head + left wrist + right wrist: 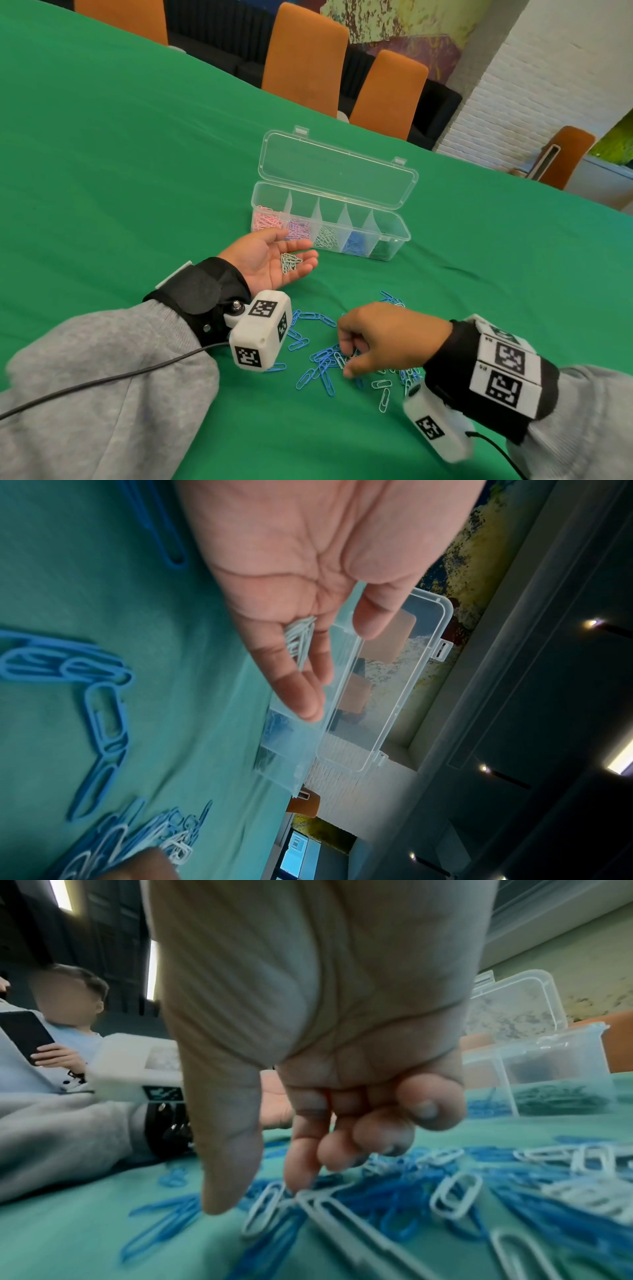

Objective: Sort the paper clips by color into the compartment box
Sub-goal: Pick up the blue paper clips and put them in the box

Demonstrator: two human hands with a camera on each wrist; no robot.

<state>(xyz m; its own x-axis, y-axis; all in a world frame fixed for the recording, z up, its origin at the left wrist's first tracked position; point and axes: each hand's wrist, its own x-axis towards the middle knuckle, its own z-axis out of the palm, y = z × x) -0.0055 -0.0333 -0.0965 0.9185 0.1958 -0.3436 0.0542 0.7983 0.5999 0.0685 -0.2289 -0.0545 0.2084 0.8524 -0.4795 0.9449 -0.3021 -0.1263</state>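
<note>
Sorting well along: white and blue clips left on the surface.

My left hand (270, 262) lies palm up with the grip open and fingers relaxed, cradling a small bunch of white clips (290, 262) just short of the box (399, 236). Box lid's up; from its left I see pink (267, 219), purple, white, blue (354, 245) and dark green clips already in their compartments, so most of the job looks done. Now across to my right hand (383, 339): fingers curled down into the loose pile (329, 363), fingertips (301, 1177) touching a white clip, thumb apart, so nothing pinched yet that I can see. What's left, I reckon: the white ones picked out and dropped in, then the blue heap.
</note>
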